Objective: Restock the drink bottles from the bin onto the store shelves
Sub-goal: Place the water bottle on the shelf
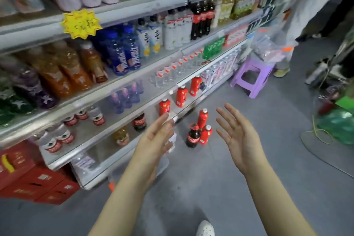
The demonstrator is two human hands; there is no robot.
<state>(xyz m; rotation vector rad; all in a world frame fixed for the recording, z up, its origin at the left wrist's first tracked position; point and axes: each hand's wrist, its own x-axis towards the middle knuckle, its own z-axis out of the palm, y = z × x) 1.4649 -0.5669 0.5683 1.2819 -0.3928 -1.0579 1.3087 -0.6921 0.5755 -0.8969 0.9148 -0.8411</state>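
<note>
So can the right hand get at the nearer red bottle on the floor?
Probably yes. The right hand is open and empty. The nearer red bottle stands on the floor with its cap and right side clear; the cola bottle crowds only its left. It likely needs a reach down.

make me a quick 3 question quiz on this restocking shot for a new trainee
1. True or false: the left hand and the right hand each grip a bottle.
2. How many bottles stand on the floor just beyond the hands? A one, B three, C six
3. Fill in: the plastic stool is ___ in colour.

Key: 1 false, both hands are open and hold nothing; 2 B; 3 purple.
</note>
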